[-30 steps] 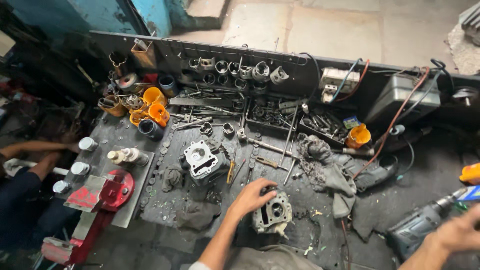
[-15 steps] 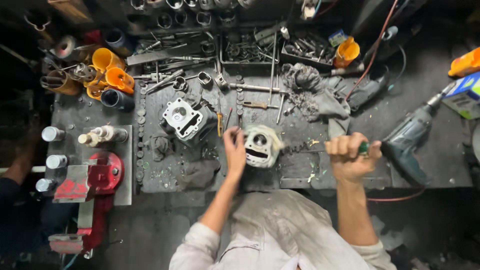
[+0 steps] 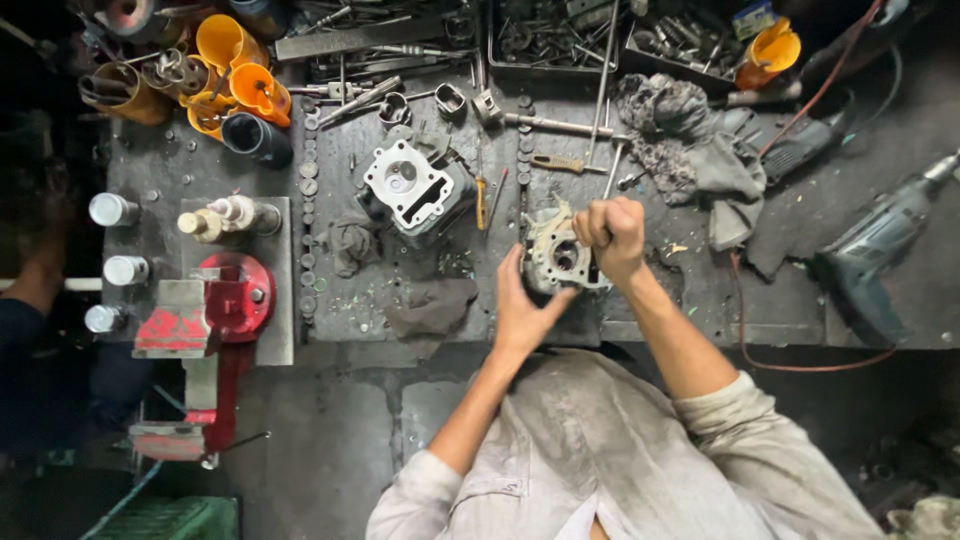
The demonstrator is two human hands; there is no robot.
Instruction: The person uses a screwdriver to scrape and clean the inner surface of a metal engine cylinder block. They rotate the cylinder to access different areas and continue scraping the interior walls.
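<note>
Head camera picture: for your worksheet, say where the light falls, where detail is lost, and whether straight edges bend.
Head view: light falls brightest on the white cylinder head and bench middle; corners and floor sink into dark; bench edge bows slightly; both hands look sharp.

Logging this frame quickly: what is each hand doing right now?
Left hand: holds the grimy grey metal engine cylinder head.
Right hand: closed fist on it; contents hidden.

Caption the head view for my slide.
Left hand steadies a cylinder head on the bench; right hand fisted over it.
</note>
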